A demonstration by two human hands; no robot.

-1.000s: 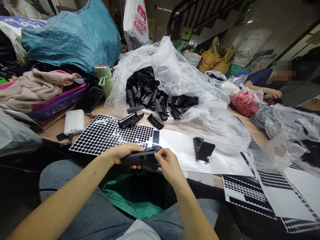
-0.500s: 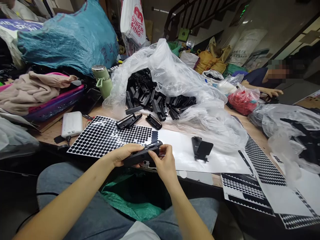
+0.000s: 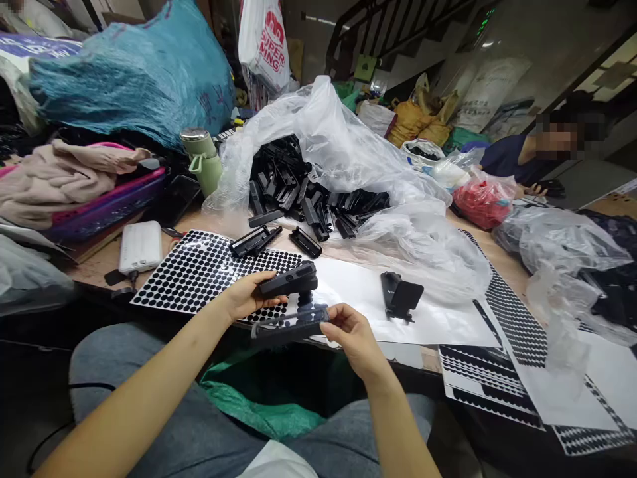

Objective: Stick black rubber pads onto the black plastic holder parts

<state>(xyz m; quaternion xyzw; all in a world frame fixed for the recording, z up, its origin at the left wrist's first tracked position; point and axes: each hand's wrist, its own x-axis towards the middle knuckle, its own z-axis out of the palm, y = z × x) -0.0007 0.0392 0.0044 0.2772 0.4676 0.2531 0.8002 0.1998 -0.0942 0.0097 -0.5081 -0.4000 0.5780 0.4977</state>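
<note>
My left hand [image 3: 246, 297] grips a long black plastic housing [image 3: 287, 279] by its left end, above the edge of the dot sheet. Just below it, my right hand [image 3: 354, 334] pinches one end of a black plastic frame [image 3: 298, 329], which looks open in the middle and is blurred by motion. The two pieces are apart. Under them lies a white sheet of black round stickers [image 3: 184, 272]. Loose black plastic parts [image 3: 305, 242] rest at its far edge. A black stand-like piece [image 3: 404, 299] is on the white backing to the right.
A clear plastic bag [image 3: 343, 133] spills many black parts [image 3: 281, 172] at the back. A green flask [image 3: 205, 162] and a white power bank [image 3: 141, 247] stand left. More sticker sheets [image 3: 490, 378] overhang the right edge. A green bag [image 3: 259, 405] hangs below; another person [image 3: 507, 159] sits far right.
The two black pieces, together before, are now separate. My right hand has moved right and down with the frame, while my left hand has lifted the housing slightly.
</note>
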